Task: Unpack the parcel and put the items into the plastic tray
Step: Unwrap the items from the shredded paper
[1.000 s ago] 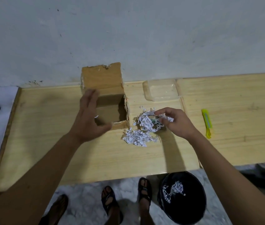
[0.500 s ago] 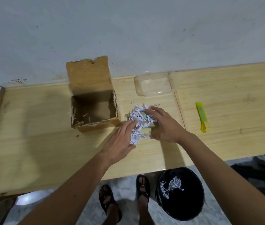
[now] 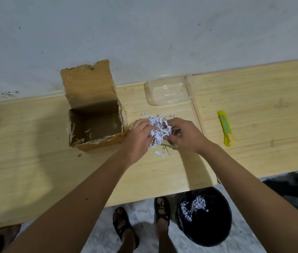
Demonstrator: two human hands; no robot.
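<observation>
An open brown cardboard parcel point(image 3: 95, 123) stands on the wooden table with its flap up against the wall; its inside looks bare apart from scraps. Just right of it lies a clump of white shredded paper point(image 3: 158, 127). My left hand point(image 3: 138, 137) and my right hand point(image 3: 184, 135) press in on the clump from both sides, fingers curled around it. Anything inside the clump is hidden. A clear plastic tray point(image 3: 166, 93) sits behind the clump near the wall, with nothing visible in it.
A yellow-green box cutter point(image 3: 225, 127) lies on the table to the right. A black bin point(image 3: 203, 216) with shredded paper in it stands on the floor below the table edge. Sandalled feet are under the edge beside it.
My left hand left the parcel and came right onto the shredded paper. Both hands have gathered the spread paper into a tighter clump between them.
</observation>
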